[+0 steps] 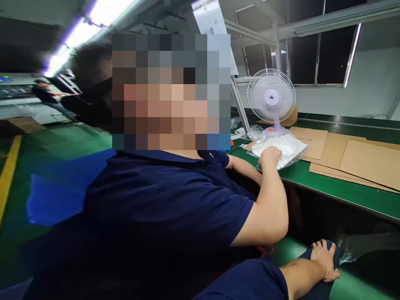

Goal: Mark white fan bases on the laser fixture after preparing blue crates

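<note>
My left hand (325, 258) lies palm down on my dark trouser knee (331, 248), its fingers apart and curved over the cloth. Nothing is held in it. Just right of the knee is a clear plastic sheet or bag (348, 249). My right hand is out of view. Close on the left sits a co-worker in a dark blue shirt (162, 200). That person's hand (270, 156) rests on a white item in clear plastic (289, 148) at the edge of the green table.
A white fan (271, 98) stands behind the wrapped item. Flat brown cardboard pieces (371, 162) lie on the green table (343, 193) to the right. A metal frame post (240, 108) rises behind the co-worker. Another person (46, 96) stands far left.
</note>
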Action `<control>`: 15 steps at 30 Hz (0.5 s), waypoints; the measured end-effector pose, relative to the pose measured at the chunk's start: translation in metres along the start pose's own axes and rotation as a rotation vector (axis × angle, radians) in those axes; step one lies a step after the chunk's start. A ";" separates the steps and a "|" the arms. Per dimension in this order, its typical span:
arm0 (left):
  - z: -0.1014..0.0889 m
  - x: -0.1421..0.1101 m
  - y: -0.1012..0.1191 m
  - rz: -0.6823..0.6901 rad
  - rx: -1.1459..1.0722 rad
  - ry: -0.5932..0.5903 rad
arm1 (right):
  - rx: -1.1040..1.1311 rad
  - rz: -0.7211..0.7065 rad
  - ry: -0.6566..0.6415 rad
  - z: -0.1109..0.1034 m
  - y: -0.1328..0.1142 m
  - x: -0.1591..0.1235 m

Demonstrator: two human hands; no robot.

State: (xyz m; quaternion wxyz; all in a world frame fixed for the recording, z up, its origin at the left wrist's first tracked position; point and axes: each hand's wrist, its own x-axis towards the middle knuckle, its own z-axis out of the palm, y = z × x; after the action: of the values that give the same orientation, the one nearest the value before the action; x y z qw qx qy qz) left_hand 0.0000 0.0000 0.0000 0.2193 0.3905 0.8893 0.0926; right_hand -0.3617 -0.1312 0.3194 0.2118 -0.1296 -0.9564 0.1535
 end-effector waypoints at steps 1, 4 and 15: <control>0.001 0.001 0.000 0.003 -0.003 0.000 | 0.008 -0.041 -0.003 0.012 -0.006 -0.014; 0.001 0.002 -0.001 0.011 -0.010 0.002 | 0.019 -0.124 0.020 0.041 -0.017 -0.045; -0.004 -0.003 0.001 0.008 0.014 0.013 | -0.069 -0.290 -0.025 0.091 -0.034 -0.073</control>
State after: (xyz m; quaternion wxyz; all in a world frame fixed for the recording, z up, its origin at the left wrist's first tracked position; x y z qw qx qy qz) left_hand 0.0008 -0.0018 0.0051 0.2101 0.3952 0.8897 0.0897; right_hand -0.3441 -0.2073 0.2257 0.2152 0.0046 -0.9724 0.0898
